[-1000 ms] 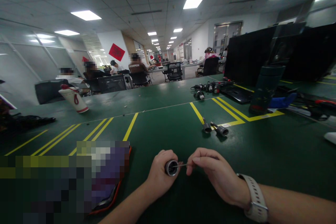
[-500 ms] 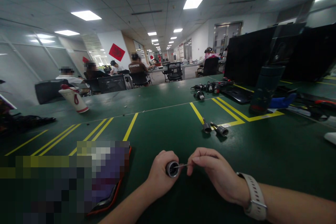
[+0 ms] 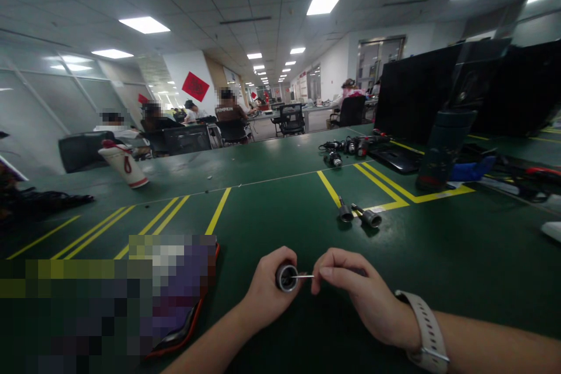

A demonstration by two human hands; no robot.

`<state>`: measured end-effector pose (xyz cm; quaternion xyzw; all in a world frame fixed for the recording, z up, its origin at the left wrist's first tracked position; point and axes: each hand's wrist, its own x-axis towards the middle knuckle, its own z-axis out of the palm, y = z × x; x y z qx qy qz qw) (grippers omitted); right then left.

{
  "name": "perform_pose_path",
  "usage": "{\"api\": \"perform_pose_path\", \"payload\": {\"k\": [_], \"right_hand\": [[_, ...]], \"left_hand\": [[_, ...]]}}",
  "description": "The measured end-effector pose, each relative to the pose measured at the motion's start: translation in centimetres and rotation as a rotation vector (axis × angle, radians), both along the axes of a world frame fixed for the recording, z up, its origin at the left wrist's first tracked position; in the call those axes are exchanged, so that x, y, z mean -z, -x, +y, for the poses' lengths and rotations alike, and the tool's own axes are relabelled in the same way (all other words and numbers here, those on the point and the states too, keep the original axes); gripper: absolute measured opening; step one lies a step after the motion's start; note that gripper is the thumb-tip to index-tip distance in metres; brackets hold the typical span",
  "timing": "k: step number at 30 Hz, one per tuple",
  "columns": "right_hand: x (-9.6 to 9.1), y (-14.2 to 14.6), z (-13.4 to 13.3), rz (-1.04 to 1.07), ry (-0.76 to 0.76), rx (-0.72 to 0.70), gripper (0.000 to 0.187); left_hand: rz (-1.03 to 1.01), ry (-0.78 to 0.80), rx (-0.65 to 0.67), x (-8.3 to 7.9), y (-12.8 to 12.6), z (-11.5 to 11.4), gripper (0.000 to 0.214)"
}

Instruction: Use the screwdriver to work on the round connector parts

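Closed around a hollow metal cylinder [image 3: 286,278], my left hand [image 3: 267,289] keeps its open round end facing me. It resembles the two cup-shaped metal pieces with shanks on the table, the left piece [image 3: 345,211] and the right piece [image 3: 369,217]. My right hand [image 3: 357,286], wearing a pale watch strap, pinches a thin metal rod [image 3: 305,276]. The rod's other end reaches the cylinder's mouth; whether it touches inside I cannot tell. Its far end is hidden in my right fingers.
Yellow tape lines cross the green table [image 3: 267,204]. A blurred-out device with an orange edge [image 3: 205,298] lies left. Beyond are a cup [image 3: 125,166], metal parts with cables [image 3: 335,158], a dark bottle [image 3: 445,152] and black monitors [image 3: 416,93]. People sit farther back.
Both hands stay nearly in place. The cylinder has shifted slightly left and up, and the rod now catches more light. My right wrist has moved a little down and right.
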<state>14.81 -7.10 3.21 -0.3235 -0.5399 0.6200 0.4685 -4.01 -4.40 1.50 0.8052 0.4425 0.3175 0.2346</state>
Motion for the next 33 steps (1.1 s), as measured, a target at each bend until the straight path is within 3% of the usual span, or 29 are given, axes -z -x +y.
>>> {"api": "perform_pose_path", "payload": {"k": [7, 17, 23, 29, 33], "right_hand": [[-0.2, 0.2, 0.3, 0.101, 0.116, 0.039, 0.015], [0.0, 0.4, 0.3, 0.178, 0.145, 0.044, 0.014], [0.1, 0.2, -0.1, 0.132, 0.024, 0.113, 0.015], [0.8, -0.1, -0.2, 0.059, -0.076, 0.02, 0.018], [0.4, -0.3, -0.6, -0.09, -0.231, -0.014, 0.019]], "left_hand": [[0.011, 0.0, 0.013, 0.0, -0.1, 0.0, 0.016], [0.0, -0.033, 0.089, -0.2, 0.0, 0.0, 0.016], [-0.024, -0.068, 0.062, -0.1, 0.0, 0.2, 0.016], [-0.013, -0.065, 0.064, -0.4, 0.0, 0.0, 0.014], [0.005, -0.066, 0.031, -0.3, -0.1, 0.0, 0.016]]}}
